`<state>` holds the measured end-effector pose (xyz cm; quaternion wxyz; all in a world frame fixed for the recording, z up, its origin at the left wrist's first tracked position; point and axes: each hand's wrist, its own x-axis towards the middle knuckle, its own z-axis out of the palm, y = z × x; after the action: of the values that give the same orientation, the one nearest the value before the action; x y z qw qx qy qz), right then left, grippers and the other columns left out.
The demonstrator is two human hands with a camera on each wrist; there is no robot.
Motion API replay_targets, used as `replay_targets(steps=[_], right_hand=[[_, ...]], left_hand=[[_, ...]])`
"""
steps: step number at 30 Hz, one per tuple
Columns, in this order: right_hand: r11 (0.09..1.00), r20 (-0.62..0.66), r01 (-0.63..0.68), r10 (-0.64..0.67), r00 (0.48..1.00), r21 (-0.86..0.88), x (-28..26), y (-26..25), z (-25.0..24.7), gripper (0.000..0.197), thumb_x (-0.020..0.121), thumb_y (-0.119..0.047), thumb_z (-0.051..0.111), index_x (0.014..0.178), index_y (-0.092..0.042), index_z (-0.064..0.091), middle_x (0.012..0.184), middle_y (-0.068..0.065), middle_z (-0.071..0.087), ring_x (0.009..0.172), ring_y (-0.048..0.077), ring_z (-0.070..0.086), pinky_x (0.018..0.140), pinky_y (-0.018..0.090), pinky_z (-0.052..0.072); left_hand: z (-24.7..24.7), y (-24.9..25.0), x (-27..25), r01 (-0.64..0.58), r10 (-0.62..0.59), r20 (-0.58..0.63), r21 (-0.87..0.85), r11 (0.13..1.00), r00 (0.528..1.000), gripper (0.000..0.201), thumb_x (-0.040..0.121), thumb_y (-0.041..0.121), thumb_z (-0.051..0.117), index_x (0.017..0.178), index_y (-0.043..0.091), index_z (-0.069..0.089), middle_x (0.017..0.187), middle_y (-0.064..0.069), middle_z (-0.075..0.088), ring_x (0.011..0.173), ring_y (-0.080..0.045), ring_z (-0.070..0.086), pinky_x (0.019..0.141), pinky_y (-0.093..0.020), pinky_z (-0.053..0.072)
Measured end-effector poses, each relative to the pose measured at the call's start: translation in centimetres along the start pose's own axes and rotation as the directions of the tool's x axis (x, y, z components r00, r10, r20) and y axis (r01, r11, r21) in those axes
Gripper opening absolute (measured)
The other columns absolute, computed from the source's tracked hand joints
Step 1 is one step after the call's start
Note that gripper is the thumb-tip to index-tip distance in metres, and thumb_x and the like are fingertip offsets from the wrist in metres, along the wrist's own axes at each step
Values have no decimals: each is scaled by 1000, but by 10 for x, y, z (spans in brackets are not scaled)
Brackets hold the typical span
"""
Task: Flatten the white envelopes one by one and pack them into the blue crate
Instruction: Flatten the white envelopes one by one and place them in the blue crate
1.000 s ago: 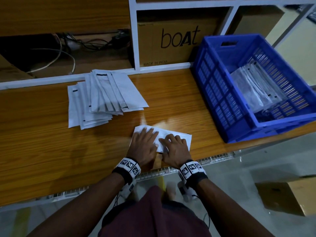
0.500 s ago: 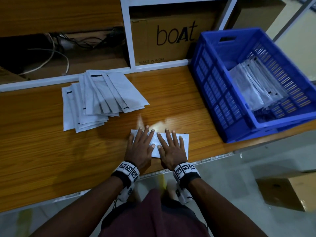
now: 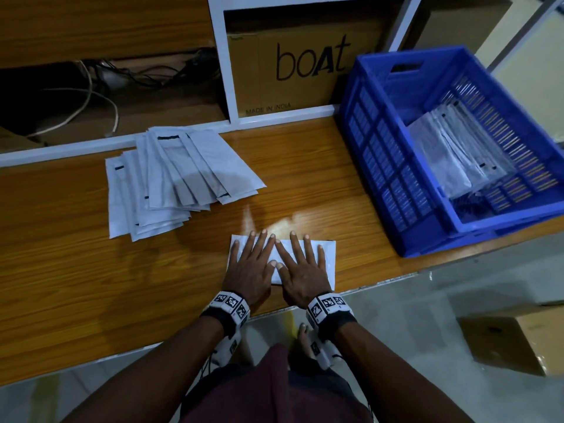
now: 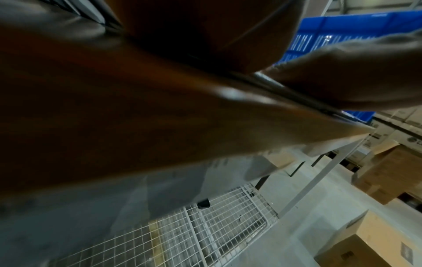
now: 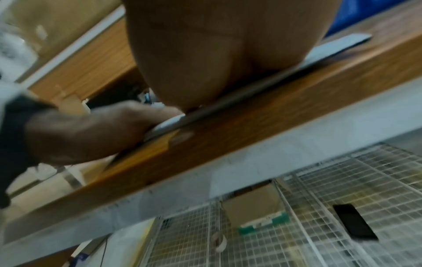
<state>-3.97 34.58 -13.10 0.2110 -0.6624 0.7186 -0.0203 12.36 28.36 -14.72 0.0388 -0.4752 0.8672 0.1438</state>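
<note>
Your left hand (image 3: 248, 270) and right hand (image 3: 302, 271) lay flat, fingers straight, pressing the envelope (image 3: 328, 259) (light, slippery-looking; lift by an edge).

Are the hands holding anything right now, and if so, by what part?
Nothing is gripped. The left hand and right hand lie flat, fingers straight, pressing the top face of one white envelope on the wooden table.

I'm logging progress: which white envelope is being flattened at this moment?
The single envelope at the table's front edge, with the left hand and right hand pressing flat on it. The others lie untouched in the fanned pile or inside the blue crate.
</note>
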Motion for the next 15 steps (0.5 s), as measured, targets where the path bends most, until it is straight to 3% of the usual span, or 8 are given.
replay_targets(steps=[4,6,9,12,15], right_hand=[[1000,1,14,-14,1000,7,1,1,1,56,104,-55,8,156,-44,-11,164,-6,-27,148,22,-31,121,51,-14],[1000,2,16,-16,1000,8,2,3,1,57,105,-55,9,157,-43,-9,164,-6,-27,148,22,-32,121,52,-13],[1000,39,22,-23,999,20,4,6,0,58,105,-56,12,157,-43,-10,163,-6,-28,147,23,-32,121,54,-12],[997,71,30,-36,997,74,4,9,-7,58,105,-57,14,157,-44,-10,163,-6,-28,148,22,-32,121,55,-10],[992,-17,-59,61,998,112,-4,14,-13,58,104,-59,13,156,-46,-7,163,-4,-27,148,25,-30,120,53,-16]], left_hand=[[-2,0,1,27,-26,40,-20,999,999,71,96,53,-2,163,31,-4,164,9,-22,157,-20,-13,123,-50,-11],[-1,1,-4,61,-60,21,-56,997,998,70,95,59,-2,161,35,-10,164,9,-26,155,-23,-21,123,-52,-11],[6,-5,-12,84,-85,-1,-89,992,996,68,98,65,4,160,39,-9,167,10,-21,154,-28,-25,123,-56,-10],[9,-7,-12,88,-88,5,-63,994,996,70,98,66,4,161,37,-6,168,9,-16,155,-26,-22,124,-57,-7],[8,-6,-11,89,-90,-10,-46,995,996,72,99,66,10,163,34,4,171,5,-6,157,-29,-15,124,-56,-6]])
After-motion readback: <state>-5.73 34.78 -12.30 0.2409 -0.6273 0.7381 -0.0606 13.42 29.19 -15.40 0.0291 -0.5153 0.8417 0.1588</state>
